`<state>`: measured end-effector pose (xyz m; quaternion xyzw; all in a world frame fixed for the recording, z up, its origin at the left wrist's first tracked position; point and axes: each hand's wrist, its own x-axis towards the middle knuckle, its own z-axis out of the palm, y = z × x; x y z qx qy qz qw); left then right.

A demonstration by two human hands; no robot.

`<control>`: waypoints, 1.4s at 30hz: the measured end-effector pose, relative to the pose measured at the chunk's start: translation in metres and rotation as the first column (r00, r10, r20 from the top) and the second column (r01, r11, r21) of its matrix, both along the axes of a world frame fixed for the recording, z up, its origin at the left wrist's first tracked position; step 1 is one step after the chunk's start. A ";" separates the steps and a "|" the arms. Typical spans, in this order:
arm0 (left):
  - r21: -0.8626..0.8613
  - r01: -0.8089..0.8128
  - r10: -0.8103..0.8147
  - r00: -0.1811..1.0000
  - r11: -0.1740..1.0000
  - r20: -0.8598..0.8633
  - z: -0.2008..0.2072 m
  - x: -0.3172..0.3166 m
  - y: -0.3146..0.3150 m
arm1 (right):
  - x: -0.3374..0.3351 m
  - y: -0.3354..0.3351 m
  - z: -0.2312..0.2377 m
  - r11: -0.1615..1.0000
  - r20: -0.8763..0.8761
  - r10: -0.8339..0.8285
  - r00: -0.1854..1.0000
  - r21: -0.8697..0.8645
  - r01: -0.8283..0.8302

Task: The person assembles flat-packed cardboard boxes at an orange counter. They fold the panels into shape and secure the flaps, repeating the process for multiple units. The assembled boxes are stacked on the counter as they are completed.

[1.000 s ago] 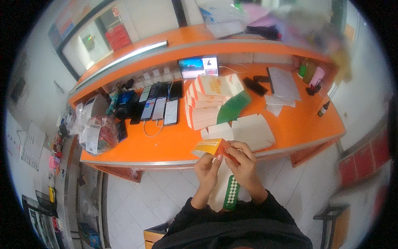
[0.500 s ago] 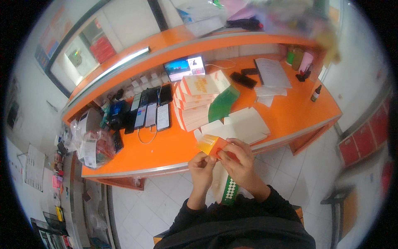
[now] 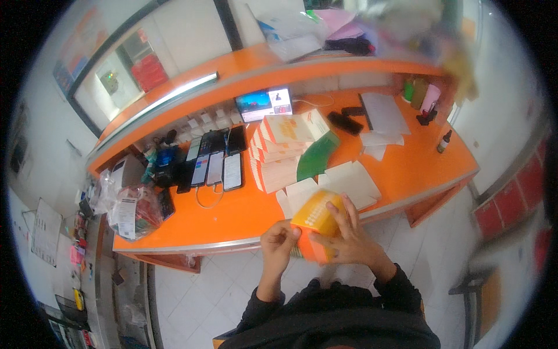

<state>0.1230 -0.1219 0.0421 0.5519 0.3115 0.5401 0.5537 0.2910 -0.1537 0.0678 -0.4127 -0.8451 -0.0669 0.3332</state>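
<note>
A small orange cardboard box is held in front of me, just off the near edge of the orange counter. My right hand wraps around the box's right side, fingers spread over its top. At the box's left edge my left hand pinches it with curled fingers. Behind the box lie flat white carton blanks and a leaning stack of flat orange-and-white cartons.
A row of phones lies at the counter's left, with a small screen behind. A plastic bag sits at the left end. Dark phones, papers and small bottles are at the right. A green sheet lies by the stack.
The orange box has come up in front of both hands and now looks folded into shape. The white and green strip below the hands is no longer seen. The view has tilted.
</note>
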 end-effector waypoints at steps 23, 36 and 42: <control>0.363 0.217 -0.060 0.916 0.906 -0.397 -0.020 -0.037 0.066 | 0.011 0.018 -0.065 0.877 -0.668 -0.453 0.590 -0.453 0.160; 0.625 -0.081 0.325 0.901 0.777 -0.288 0.047 0.070 0.123 | 0.101 0.126 -0.029 0.921 -0.621 -0.388 0.681 -0.274 0.275; 0.478 -0.418 0.560 0.803 0.772 -0.203 0.056 0.081 0.211 | 0.110 0.246 0.034 0.623 -0.134 -0.632 0.764 -0.674 0.397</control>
